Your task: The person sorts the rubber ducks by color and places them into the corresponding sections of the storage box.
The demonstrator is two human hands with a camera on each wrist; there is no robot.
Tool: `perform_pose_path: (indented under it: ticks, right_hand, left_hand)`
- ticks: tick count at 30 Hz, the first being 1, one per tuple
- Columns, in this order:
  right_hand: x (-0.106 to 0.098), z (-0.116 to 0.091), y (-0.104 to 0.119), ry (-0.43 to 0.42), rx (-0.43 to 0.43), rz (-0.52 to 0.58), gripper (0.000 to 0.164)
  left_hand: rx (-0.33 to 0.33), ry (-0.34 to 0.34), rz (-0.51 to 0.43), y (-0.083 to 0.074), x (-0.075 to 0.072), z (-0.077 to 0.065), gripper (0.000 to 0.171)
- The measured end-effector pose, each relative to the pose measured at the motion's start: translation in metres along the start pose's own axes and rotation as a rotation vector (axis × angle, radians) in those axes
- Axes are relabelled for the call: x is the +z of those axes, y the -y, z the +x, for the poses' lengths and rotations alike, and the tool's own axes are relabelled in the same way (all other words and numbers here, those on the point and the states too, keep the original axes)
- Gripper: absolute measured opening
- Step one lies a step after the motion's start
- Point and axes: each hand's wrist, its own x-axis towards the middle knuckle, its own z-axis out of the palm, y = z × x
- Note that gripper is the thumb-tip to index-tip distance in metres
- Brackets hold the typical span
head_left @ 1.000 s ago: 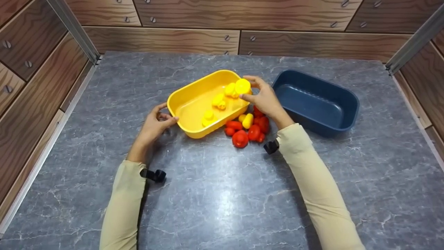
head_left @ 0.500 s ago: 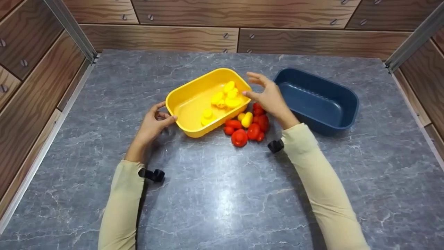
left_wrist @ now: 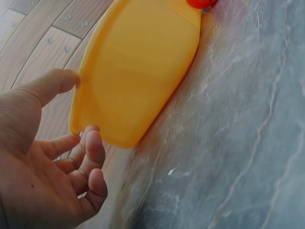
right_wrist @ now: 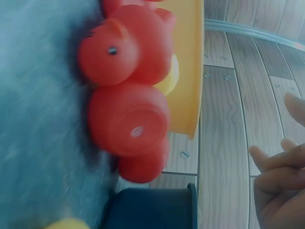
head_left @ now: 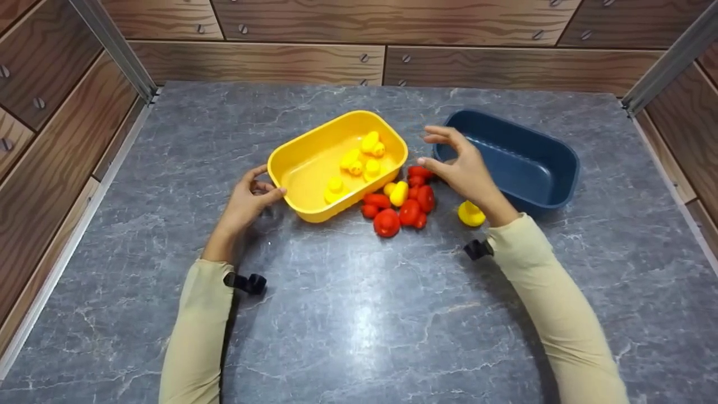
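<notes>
My left hand (head_left: 247,199) holds the left corner of a yellow bin (head_left: 303,163), its thumb and fingertips on the rim; the left wrist view shows the lower fingers curled. Several yellow rubber ducks (head_left: 335,189) lie inside. My right hand (head_left: 460,165) hovers holding nothing between the yellow bin and a dark blue bin (head_left: 561,191), thumb and fingers apart. Below it, a cluster of red rubber ducks (head_left: 387,223) sits against the yellow bin's front side, with a yellow duck (head_left: 399,193) among them. Another yellow duck (head_left: 471,214) rests on the table beside my right wrist.
No ducks show in the visible part of the blue bin, which stands right of the red ducks. Grey marbled tabletop (head_left: 336,314) stretches in front of the bins. Wood-patterned panels (head_left: 314,64) border the back and sides.
My right hand has let go of a yellow duck in the yellow bin and moved right. That duck has settled upright. The yellow duck by my right wrist has come into sight.
</notes>
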Motion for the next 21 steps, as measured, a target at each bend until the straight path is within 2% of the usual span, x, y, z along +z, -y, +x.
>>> perform_pose_path:
  ticks: [4,7,14,21]
  right_hand:
    - [-0.002,-0.013,-0.008,0.015,-0.014,-0.027,0.056]
    - [-0.004,-0.023,-0.013,0.042,-0.007,-0.054,0.058]
    - [-0.021,-0.048,-0.023,0.08,0.009,-0.153,0.063]
    - [-0.034,-0.065,-0.03,0.119,0.03,-0.197,0.064]
  left_hand:
    - [-0.01,0.01,0.007,0.001,-0.003,-0.003,0.073]
    - [-0.027,0.019,0.006,-0.003,-0.005,-0.009,0.073]
    - [-0.017,0.025,-0.007,-0.001,-0.001,-0.001,0.074]
    - [-0.023,0.031,-0.009,-0.002,-0.001,-0.001,0.075]
